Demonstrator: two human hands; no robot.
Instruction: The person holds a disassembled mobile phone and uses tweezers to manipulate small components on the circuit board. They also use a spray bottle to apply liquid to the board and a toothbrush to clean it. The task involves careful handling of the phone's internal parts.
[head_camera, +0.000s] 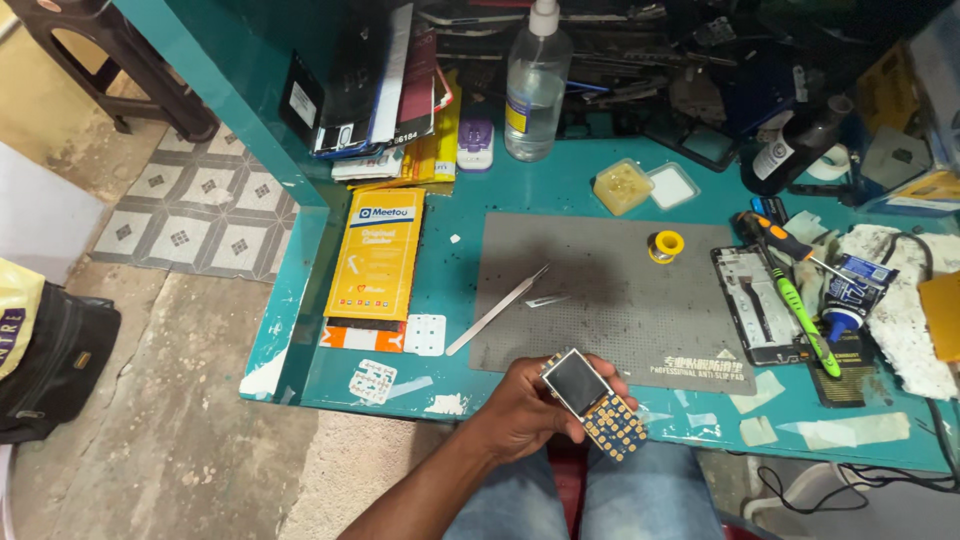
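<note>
Teal-painted workbench (560, 190) lying under a grey rectangular anti-slip mat (610, 300), with one pair of steel tweezers (497, 309) resting at the mat's left edge, one small yellow solder spool (665, 245) on its far right and one clear plastic spray bottle (536, 85) standing beyond. One hand, the left hand (525, 410), is showing at the near edge, fingers curling around one bare phone circuit board with grey screen and yellow keypad contacts (593, 402). Its long axis is running far-left to near-right, screen end pointing far-left.

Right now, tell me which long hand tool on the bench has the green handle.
The green-handled screwdriver, lying right of the grey mat; the tweezers are bare metal, the other screwdriver is orange-black.
</note>
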